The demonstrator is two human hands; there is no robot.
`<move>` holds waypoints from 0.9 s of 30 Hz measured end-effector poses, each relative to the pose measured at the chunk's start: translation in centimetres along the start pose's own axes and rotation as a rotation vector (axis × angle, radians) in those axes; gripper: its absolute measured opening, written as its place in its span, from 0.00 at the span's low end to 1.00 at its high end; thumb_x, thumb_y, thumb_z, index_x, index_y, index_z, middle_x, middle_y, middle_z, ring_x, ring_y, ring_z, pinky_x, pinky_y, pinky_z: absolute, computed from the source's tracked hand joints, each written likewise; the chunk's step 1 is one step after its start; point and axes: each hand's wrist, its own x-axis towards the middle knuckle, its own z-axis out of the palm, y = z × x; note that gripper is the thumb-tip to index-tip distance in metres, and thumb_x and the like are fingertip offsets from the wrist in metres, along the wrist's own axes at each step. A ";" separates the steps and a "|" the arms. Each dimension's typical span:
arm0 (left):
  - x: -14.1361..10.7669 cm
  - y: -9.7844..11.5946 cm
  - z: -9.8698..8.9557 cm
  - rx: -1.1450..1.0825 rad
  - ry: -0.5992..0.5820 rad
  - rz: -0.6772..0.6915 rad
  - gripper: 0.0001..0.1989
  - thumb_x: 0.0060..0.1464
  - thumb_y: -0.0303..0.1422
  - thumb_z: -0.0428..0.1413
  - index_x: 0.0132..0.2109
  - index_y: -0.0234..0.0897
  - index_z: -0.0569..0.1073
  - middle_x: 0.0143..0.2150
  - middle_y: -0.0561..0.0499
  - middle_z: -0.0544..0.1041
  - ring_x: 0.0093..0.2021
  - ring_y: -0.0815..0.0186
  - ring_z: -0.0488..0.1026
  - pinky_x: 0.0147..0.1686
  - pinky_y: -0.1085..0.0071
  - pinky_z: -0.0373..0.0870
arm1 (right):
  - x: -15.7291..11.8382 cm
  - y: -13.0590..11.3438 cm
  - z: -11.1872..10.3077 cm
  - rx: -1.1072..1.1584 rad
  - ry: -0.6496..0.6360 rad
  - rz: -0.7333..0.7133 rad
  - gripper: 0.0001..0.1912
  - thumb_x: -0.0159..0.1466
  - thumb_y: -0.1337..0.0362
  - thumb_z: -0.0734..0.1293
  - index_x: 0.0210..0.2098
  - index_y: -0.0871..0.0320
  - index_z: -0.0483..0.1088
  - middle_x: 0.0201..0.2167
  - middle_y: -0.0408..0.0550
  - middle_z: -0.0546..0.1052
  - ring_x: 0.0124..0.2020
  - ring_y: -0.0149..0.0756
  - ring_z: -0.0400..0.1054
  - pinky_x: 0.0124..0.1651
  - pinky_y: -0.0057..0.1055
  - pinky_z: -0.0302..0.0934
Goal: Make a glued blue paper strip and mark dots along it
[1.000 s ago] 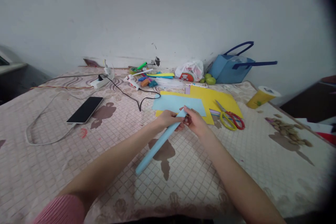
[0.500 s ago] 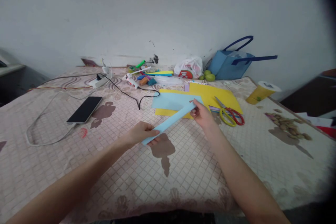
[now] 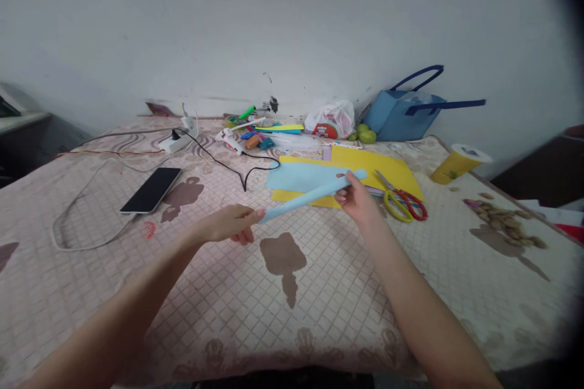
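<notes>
A light blue paper strip [image 3: 306,197] stretches between my two hands above the table, its right end higher than its left. My left hand [image 3: 232,223] pinches the lower left end between thumb and fingers. Closer to the upper right end, my right hand [image 3: 354,196] grips the strip, with a short piece sticking out past the thumb. Behind it lie a light blue paper sheet [image 3: 296,176] and yellow paper sheets [image 3: 378,165]. Scissors [image 3: 401,199] with one yellow and one red handle rest on the yellow paper's right edge, near my right hand.
A phone [image 3: 152,190] on a white cable lies left. A glue gun [image 3: 230,141] with a black cord, a power strip [image 3: 176,143], a plastic bag [image 3: 331,120] and a blue bag [image 3: 404,115] stand at the back. A yellow cup [image 3: 458,164] and peanuts [image 3: 504,222] are right.
The strip has tilted from showing its flat face to a narrower view and shifted up and right. My left hand has moved up and left, my right hand slightly right.
</notes>
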 end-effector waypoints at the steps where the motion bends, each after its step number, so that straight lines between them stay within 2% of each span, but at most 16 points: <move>1: 0.4 0.4 -0.2 0.049 0.034 -0.013 0.32 0.50 0.58 0.44 0.39 0.32 0.72 0.30 0.44 0.78 0.28 0.62 0.75 0.27 0.73 0.67 | -0.1 -0.1 0.0 0.008 -0.001 0.001 0.13 0.47 0.57 0.73 0.26 0.57 0.69 0.16 0.35 0.61 0.15 0.21 0.52 0.14 0.22 0.46; 3: 1.4 1.5 -0.3 0.097 0.097 0.022 0.34 0.50 0.59 0.42 0.39 0.32 0.73 0.30 0.44 0.78 0.28 0.63 0.75 0.26 0.73 0.66 | -0.3 0.1 0.4 -0.003 -0.020 0.016 0.12 0.48 0.57 0.73 0.26 0.57 0.70 0.16 0.36 0.61 0.15 0.21 0.51 0.14 0.22 0.45; 5: 2.5 2.9 0.2 0.066 0.120 0.098 0.34 0.50 0.59 0.43 0.42 0.31 0.73 0.35 0.43 0.78 0.30 0.63 0.75 0.27 0.73 0.67 | -0.8 0.6 1.0 -0.039 -0.072 0.046 0.12 0.49 0.56 0.72 0.26 0.57 0.70 0.17 0.36 0.63 0.15 0.21 0.51 0.15 0.23 0.44; 7: 3.6 4.2 1.4 -0.006 0.056 0.172 0.32 0.50 0.56 0.46 0.44 0.31 0.73 0.38 0.42 0.77 0.32 0.63 0.75 0.28 0.74 0.68 | -1.5 1.2 1.8 -0.074 -0.155 0.075 0.13 0.50 0.54 0.71 0.27 0.57 0.71 0.18 0.37 0.65 0.15 0.21 0.51 0.15 0.23 0.45; 9: 4.7 5.1 2.8 -0.075 -0.011 0.230 0.26 0.50 0.51 0.51 0.39 0.30 0.74 0.38 0.42 0.77 0.32 0.64 0.75 0.27 0.74 0.68 | -2.1 1.8 2.5 -0.098 -0.233 0.093 0.15 0.51 0.52 0.70 0.28 0.57 0.71 0.20 0.38 0.67 0.15 0.21 0.52 0.16 0.23 0.46; 11: 5.5 5.5 4.1 -0.154 -0.043 0.256 0.20 0.49 0.45 0.55 0.36 0.29 0.73 0.35 0.42 0.78 0.30 0.65 0.75 0.27 0.74 0.69 | -2.7 2.4 3.0 -0.110 -0.275 0.102 0.16 0.51 0.50 0.70 0.30 0.56 0.72 0.22 0.39 0.69 0.16 0.21 0.54 0.17 0.23 0.48; 13: 6.1 5.4 5.0 -0.240 -0.023 0.255 0.15 0.48 0.40 0.56 0.36 0.29 0.73 0.33 0.43 0.78 0.28 0.66 0.75 0.28 0.73 0.70 | -3.2 2.9 3.4 -0.130 -0.308 0.114 0.16 0.50 0.51 0.71 0.32 0.56 0.72 0.24 0.39 0.71 0.17 0.22 0.56 0.18 0.23 0.49; 17: 6.3 4.6 5.4 -0.255 0.059 0.279 0.10 0.48 0.36 0.56 0.33 0.31 0.74 0.29 0.47 0.78 0.28 0.67 0.75 0.30 0.73 0.71 | -4.0 3.9 3.9 -0.223 -0.390 0.152 0.16 0.48 0.56 0.73 0.33 0.58 0.73 0.19 0.39 0.70 0.18 0.24 0.59 0.20 0.23 0.52; 22: 5.6 3.9 5.2 -0.057 0.169 0.283 0.11 0.49 0.38 0.54 0.29 0.33 0.72 0.28 0.48 0.78 0.28 0.65 0.76 0.25 0.75 0.67 | -3.2 3.5 3.4 -0.190 -0.283 0.118 0.13 0.47 0.58 0.74 0.27 0.60 0.72 0.18 0.39 0.68 0.18 0.23 0.59 0.19 0.22 0.51; 27: 4.4 4.0 5.3 0.218 0.283 0.293 0.10 0.51 0.38 0.53 0.29 0.35 0.72 0.26 0.50 0.77 0.26 0.66 0.74 0.24 0.74 0.62 | -1.4 1.7 1.8 -0.105 -0.193 0.031 0.12 0.48 0.59 0.74 0.27 0.57 0.72 0.20 0.37 0.67 0.19 0.21 0.57 0.19 0.20 0.52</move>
